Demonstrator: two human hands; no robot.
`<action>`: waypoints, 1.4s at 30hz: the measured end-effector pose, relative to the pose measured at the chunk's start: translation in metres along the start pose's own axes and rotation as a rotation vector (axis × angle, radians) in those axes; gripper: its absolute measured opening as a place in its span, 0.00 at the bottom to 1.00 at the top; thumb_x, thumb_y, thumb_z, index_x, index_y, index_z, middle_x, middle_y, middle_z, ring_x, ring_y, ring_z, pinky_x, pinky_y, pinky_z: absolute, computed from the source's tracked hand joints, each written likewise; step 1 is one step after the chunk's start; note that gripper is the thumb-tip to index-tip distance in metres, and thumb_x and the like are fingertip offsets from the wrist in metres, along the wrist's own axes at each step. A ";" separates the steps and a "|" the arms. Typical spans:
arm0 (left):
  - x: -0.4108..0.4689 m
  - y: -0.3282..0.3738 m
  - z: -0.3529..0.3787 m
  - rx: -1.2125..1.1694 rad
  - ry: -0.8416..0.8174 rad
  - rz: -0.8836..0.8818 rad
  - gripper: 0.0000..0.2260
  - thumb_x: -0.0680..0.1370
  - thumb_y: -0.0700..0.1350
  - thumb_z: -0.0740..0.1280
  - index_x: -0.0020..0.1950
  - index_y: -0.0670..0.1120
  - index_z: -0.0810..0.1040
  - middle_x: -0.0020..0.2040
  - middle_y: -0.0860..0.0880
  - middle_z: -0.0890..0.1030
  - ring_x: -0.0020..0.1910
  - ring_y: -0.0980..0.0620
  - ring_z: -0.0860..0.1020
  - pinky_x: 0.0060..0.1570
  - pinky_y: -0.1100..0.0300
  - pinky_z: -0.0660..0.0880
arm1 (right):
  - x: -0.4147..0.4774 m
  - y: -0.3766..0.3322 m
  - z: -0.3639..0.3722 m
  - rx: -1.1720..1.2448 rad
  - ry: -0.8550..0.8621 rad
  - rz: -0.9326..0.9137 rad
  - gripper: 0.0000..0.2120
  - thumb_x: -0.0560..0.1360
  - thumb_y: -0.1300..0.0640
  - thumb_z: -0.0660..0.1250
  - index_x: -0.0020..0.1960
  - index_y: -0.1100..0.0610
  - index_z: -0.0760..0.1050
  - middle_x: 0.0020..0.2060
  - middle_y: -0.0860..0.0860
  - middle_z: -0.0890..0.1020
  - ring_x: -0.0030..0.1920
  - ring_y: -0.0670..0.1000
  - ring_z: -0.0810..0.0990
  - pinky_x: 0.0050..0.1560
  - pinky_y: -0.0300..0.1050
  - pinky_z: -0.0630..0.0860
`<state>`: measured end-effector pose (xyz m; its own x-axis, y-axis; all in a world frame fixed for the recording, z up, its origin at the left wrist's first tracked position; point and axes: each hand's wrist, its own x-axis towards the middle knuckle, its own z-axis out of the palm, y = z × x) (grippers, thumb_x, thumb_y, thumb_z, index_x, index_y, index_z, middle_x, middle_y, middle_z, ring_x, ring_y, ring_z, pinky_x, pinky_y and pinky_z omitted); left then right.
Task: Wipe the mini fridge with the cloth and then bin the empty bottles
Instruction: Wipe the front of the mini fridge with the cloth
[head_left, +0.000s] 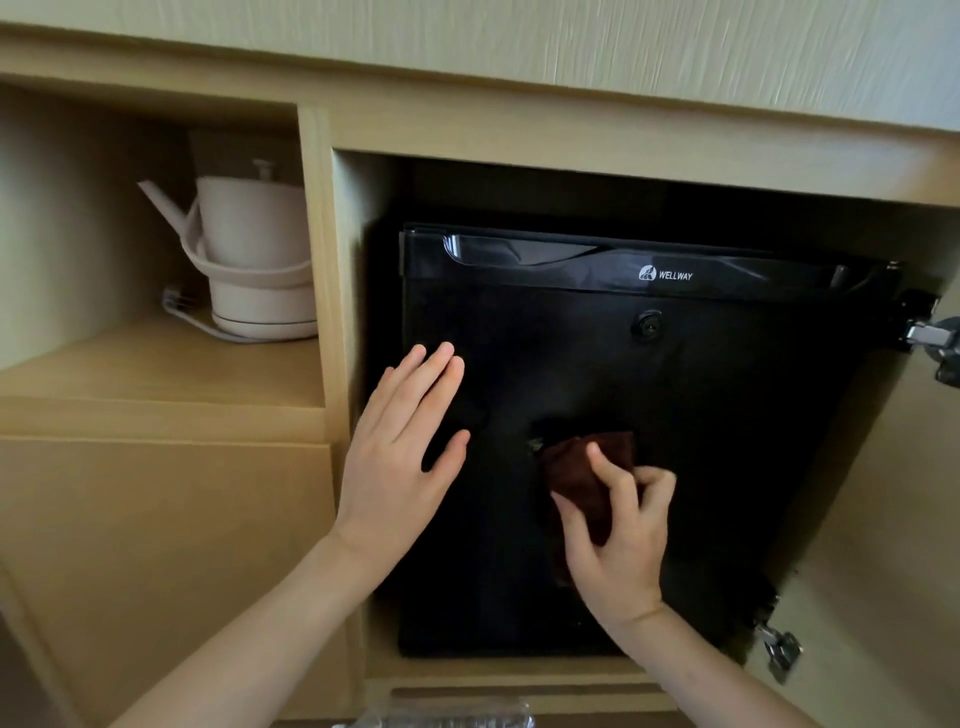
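A black mini fridge (727, 415) stands shut inside a wooden cabinet bay, its door facing me. My right hand (618, 540) presses a folded dark brown cloth (576, 467) against the lower middle of the door. Fingers spread, my left hand (400, 447) lies flat on the door's left edge and holds nothing. At the bottom edge of the view a clear plastic bottle (447, 719) shows only in part.
A cream electric kettle (249, 260) with its cord sits on the open shelf to the left. The wooden divider (322, 270) separates shelf and fridge bay. Metal hinges (930, 338) of the open cabinet door stick out at right, another hinge (779, 649) lower down.
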<state>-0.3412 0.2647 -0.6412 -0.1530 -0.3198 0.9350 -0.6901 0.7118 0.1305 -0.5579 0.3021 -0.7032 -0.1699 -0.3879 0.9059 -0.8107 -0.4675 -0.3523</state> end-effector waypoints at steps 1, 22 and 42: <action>-0.002 0.000 0.000 -0.015 0.011 -0.035 0.28 0.77 0.43 0.70 0.77 0.44 0.67 0.77 0.52 0.65 0.78 0.51 0.61 0.77 0.52 0.58 | 0.013 -0.005 0.001 0.021 0.029 0.012 0.24 0.73 0.46 0.68 0.67 0.50 0.70 0.52 0.45 0.61 0.46 0.48 0.71 0.47 0.38 0.74; -0.018 -0.012 -0.006 -0.062 -0.051 -0.041 0.32 0.75 0.38 0.74 0.77 0.43 0.66 0.78 0.53 0.65 0.78 0.51 0.60 0.76 0.62 0.57 | 0.062 -0.037 0.023 0.048 0.146 -0.028 0.26 0.74 0.45 0.70 0.70 0.50 0.71 0.53 0.45 0.61 0.49 0.47 0.69 0.56 0.29 0.66; -0.018 -0.006 -0.009 -0.136 -0.041 -0.076 0.31 0.75 0.35 0.73 0.76 0.42 0.67 0.77 0.52 0.66 0.78 0.52 0.61 0.76 0.62 0.57 | 0.024 -0.012 0.013 -0.136 -0.201 -0.501 0.32 0.72 0.50 0.74 0.73 0.46 0.66 0.49 0.51 0.67 0.46 0.50 0.70 0.40 0.49 0.77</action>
<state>-0.3278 0.2720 -0.6555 -0.1348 -0.3996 0.9067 -0.5991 0.7617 0.2466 -0.5449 0.2886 -0.6805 0.3549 -0.2947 0.8873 -0.8319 -0.5327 0.1558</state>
